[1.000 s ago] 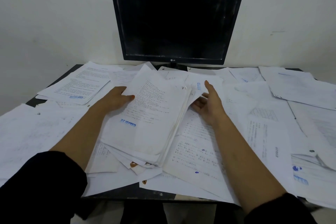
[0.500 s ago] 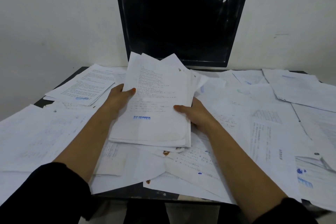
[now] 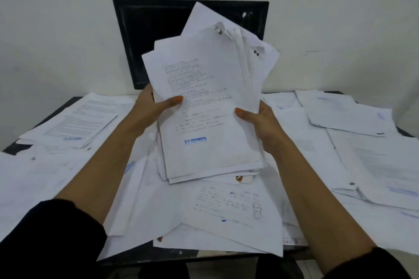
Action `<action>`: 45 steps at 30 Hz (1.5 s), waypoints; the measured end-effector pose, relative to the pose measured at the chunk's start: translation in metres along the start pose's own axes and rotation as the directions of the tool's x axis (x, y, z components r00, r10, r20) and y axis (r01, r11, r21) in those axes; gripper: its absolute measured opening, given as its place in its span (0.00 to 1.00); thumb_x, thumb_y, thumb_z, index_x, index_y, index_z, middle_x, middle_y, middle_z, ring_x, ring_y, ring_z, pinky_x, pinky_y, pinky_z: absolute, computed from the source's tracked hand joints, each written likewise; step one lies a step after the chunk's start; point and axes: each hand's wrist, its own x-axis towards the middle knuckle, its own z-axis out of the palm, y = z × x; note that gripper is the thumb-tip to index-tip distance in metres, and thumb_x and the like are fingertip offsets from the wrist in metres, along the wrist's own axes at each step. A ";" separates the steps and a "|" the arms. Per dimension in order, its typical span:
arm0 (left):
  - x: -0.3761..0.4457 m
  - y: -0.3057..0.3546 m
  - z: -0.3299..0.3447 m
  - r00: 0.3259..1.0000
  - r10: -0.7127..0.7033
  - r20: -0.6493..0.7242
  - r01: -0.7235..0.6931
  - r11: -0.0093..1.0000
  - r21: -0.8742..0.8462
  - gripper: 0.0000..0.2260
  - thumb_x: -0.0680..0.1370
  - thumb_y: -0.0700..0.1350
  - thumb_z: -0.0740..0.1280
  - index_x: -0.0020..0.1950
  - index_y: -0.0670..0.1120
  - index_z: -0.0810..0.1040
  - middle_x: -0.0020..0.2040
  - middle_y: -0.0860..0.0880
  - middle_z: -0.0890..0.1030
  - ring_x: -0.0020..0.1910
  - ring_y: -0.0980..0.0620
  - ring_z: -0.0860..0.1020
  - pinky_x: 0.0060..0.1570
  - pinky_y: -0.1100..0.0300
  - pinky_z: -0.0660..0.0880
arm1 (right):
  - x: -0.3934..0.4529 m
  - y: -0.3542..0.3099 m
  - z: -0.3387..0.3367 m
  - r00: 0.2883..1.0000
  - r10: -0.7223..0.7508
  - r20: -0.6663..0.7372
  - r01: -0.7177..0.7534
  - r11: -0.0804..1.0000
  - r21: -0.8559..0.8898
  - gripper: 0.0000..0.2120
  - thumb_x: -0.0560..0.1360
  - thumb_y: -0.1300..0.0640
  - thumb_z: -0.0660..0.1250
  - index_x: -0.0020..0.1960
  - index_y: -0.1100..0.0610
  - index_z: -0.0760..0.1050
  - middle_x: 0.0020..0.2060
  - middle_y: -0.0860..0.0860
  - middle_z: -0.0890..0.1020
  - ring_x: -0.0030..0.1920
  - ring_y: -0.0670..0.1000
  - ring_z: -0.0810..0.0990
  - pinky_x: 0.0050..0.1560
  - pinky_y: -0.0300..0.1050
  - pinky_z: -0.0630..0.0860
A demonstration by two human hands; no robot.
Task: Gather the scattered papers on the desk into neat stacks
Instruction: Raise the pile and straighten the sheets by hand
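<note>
Paper bundle (image 3: 210, 124): thick sheaf of printed sheets, raised nearly upright above the tabletop (image 3: 13, 148), in front of the dark monitor (image 3: 140, 36). Blue "REJECTED" stamp low on the front sheet.

Grip, left hand (image 3: 152, 106): curled round the left long edge about mid-height, thumb flat across the front, fingers hidden behind.

Grip, right hand (image 3: 260, 123): curled round the right long edge slightly lower, thumb on the front, fingers hidden behind.

Condition: edges uneven. Top corners fanned out, one sheet skewed up to the left, several poking out at the right. Lower edges stepped; whether touching the sheets below cannot be told. Small metal clip or ring at one upper corner, so probably some sheets bound in sets.

Handling, judged: moderately heavy as a bundle, each sheet light and limp. Smooth faces, likely to slide against one another under a loose hold. Corners easily creased. Best held at both long edges near the middle, as here; loosened only enough for tapping the bottom edge square.

Surroundings: loose papers (image 3: 340, 165) all over the tabletop, overlapping. Sheet with a small drawn face (image 3: 229, 204) directly below the bundle. Tidier pile (image 3: 79, 120) at far left.
</note>
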 end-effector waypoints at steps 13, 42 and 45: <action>0.016 0.080 0.115 0.951 0.295 -0.093 -0.309 0.906 -0.290 0.21 0.77 0.44 0.70 0.69 0.45 0.70 0.63 0.51 0.78 0.59 0.55 0.79 0.55 0.59 0.79 | -0.028 -0.047 -0.078 0.882 -0.358 -0.307 0.303 0.929 -0.215 0.25 0.78 0.52 0.67 0.72 0.57 0.67 0.64 0.50 0.78 0.63 0.48 0.77 0.63 0.46 0.76; 0.006 0.081 0.130 0.977 0.196 0.086 -0.170 0.953 -0.250 0.23 0.70 0.51 0.75 0.63 0.49 0.75 0.56 0.54 0.82 0.51 0.57 0.83 0.45 0.62 0.81 | -0.027 -0.060 -0.110 0.866 -0.296 -0.402 0.272 0.955 -0.117 0.18 0.74 0.52 0.71 0.62 0.53 0.73 0.51 0.46 0.82 0.48 0.44 0.83 0.43 0.38 0.80; 0.005 0.088 0.136 0.982 0.164 0.096 -0.128 0.944 -0.304 0.16 0.71 0.51 0.73 0.57 0.51 0.77 0.51 0.56 0.83 0.46 0.59 0.83 0.44 0.62 0.81 | -0.027 -0.057 -0.111 0.889 -0.247 -0.385 0.224 0.969 -0.102 0.22 0.74 0.48 0.71 0.64 0.54 0.73 0.54 0.48 0.83 0.50 0.46 0.83 0.44 0.39 0.81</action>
